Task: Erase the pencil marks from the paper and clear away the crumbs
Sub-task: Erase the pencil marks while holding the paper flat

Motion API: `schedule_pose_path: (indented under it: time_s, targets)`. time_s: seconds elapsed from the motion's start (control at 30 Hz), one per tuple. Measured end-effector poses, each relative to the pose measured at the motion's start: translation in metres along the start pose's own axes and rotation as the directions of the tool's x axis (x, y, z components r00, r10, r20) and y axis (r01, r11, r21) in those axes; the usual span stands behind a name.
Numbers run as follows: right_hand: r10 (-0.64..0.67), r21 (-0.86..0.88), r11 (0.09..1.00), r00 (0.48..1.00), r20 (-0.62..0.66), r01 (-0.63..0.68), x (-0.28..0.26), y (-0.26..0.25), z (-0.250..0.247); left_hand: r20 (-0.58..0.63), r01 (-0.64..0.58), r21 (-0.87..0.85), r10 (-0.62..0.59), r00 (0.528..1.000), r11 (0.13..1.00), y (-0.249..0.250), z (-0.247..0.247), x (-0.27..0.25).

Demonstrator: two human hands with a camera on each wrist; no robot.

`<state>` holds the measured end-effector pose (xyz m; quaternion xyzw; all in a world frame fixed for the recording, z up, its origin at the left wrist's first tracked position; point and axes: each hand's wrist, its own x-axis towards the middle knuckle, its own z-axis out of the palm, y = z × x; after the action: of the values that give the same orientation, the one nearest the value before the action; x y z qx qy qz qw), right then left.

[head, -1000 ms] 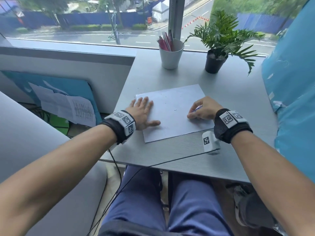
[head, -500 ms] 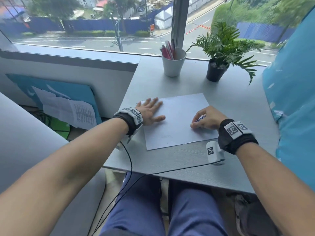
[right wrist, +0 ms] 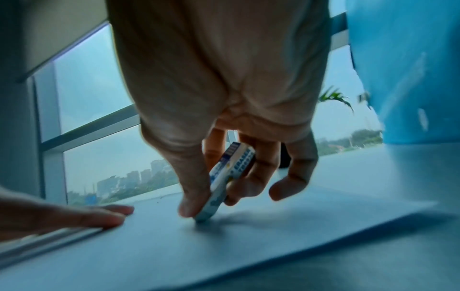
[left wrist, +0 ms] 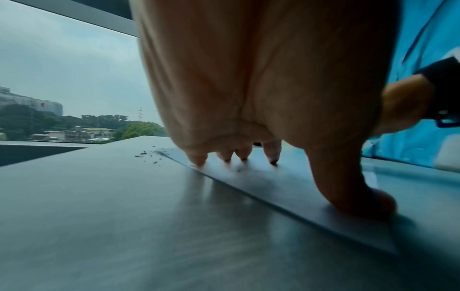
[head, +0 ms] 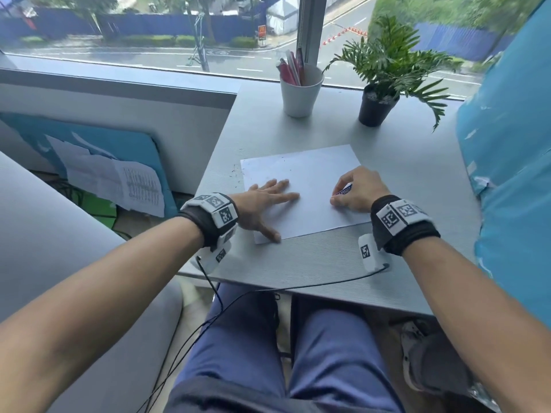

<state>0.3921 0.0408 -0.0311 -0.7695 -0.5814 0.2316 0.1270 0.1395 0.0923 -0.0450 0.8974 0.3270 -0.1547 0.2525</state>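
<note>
A white sheet of paper [head: 310, 180] lies on the grey desk [head: 328, 257]. My left hand [head: 262, 201] rests flat on the paper's left part, fingers straight and spread, thumb near its front left corner. My right hand [head: 354, 189] pinches a white and blue eraser [head: 346, 189] between thumb and fingers. In the right wrist view the eraser [right wrist: 224, 181] stands tilted, its lower end touching the paper [right wrist: 273, 232]. Dark eraser crumbs [head: 235, 174] lie on the desk just past the paper's far left corner, and the left wrist view shows the crumbs [left wrist: 149, 155] beyond my fingertips [left wrist: 199, 161].
A white cup [head: 301, 93] of pens and a small potted plant [head: 378, 102] stand at the desk's far edge by the window. A blue partition [head: 512, 174] bounds the right side. Cables [head: 298, 284] hang over the desk's front edge.
My left hand slid from the paper's far left corner back toward the front left, uncovering crumbs near that corner. The right hand keeps the eraser near the paper's right edge.
</note>
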Motion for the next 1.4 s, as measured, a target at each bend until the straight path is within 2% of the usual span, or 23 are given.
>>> schedule_pose_path:
  time_s: [0.1,0.23,0.3,0.43,0.57,0.67,0.73,0.8,0.87,0.9,0.97,1.03,1.1,1.17,1.27,1.33,1.4]
  targets:
    - [-0.025,-0.082,0.997,0.99,-0.138,0.013,-0.006,-0.011,0.007,-0.092,0.106,0.062,-0.1,0.991,0.992,0.015,0.01,0.0]
    - [-0.132,0.006,0.991,0.988,-0.086,0.133,-0.021,-0.025,0.017,-0.266,0.234,0.207,-0.176,0.948,0.95,0.04,0.022,0.003]
    - [-0.14,0.003,0.99,0.988,-0.068,0.141,-0.022,-0.023,0.018,-0.292,0.195,0.193,-0.133,0.947,0.962,0.039,0.016,0.005]
    - [-0.114,0.02,0.993,0.99,-0.087,0.116,-0.019,-0.016,0.015,-0.16,-0.004,0.078,0.017,0.987,0.997,0.025,0.005,0.009]
    - [-0.141,-0.008,0.99,0.981,-0.137,0.141,-0.033,-0.024,0.021,0.025,0.036,0.065,-0.038,0.999,0.997,0.024,0.001,0.016]
    - [-0.262,0.008,0.965,0.964,-0.038,0.263,-0.054,-0.035,0.031,0.11,0.077,0.112,-0.089,0.99,0.991,0.03,-0.005,0.02]
    - [-0.249,0.02,0.968,0.968,0.014,0.249,-0.046,-0.033,0.023,0.127,0.103,0.133,-0.12,0.985,0.986,0.035,-0.006,0.02]
    - [-0.161,0.012,0.987,0.985,-0.055,0.162,-0.028,-0.026,0.011,0.132,0.123,0.136,-0.14,0.981,0.983,0.04,-0.008,0.021]
    - [-0.147,-0.023,0.989,0.984,-0.102,0.146,-0.025,-0.027,0.01,0.132,0.144,0.142,-0.163,0.978,0.979,0.042,-0.01,0.021]
    - [-0.182,-0.025,0.983,0.981,-0.069,0.18,-0.032,-0.033,0.018,0.134,0.152,0.144,-0.171,0.976,0.978,0.041,-0.011,0.022]
    - [-0.298,-0.002,0.954,0.951,0.078,0.299,-0.057,-0.047,0.033,0.137,0.155,0.143,-0.174,0.975,0.978,0.04,-0.01,0.023]
    - [-0.295,0.024,0.955,0.945,0.139,0.294,-0.057,-0.046,0.029,0.14,0.156,0.136,-0.175,0.975,0.978,0.04,-0.009,0.024]
    - [-0.171,0.072,0.983,0.985,0.027,0.169,-0.035,-0.033,0.015,0.141,0.164,0.13,-0.182,0.973,0.978,0.04,-0.01,0.024]
    - [-0.134,0.062,0.988,0.989,-0.068,0.139,-0.028,-0.028,0.013,0.137,0.175,0.128,-0.192,0.972,0.976,0.041,-0.011,0.024]
    - [-0.298,-0.002,0.954,0.951,0.076,0.299,-0.047,-0.04,0.029,0.145,0.166,0.133,-0.185,0.972,0.977,0.042,-0.011,0.023]
    - [-0.243,-0.006,0.97,0.967,0.075,0.244,-0.039,-0.035,0.022,0.149,0.158,0.136,-0.178,0.973,0.978,0.041,-0.01,0.023]
    - [-0.141,0.035,0.989,0.989,-0.042,0.142,-0.025,-0.027,0.012,0.139,0.164,0.136,-0.183,0.973,0.977,0.039,-0.009,0.025]
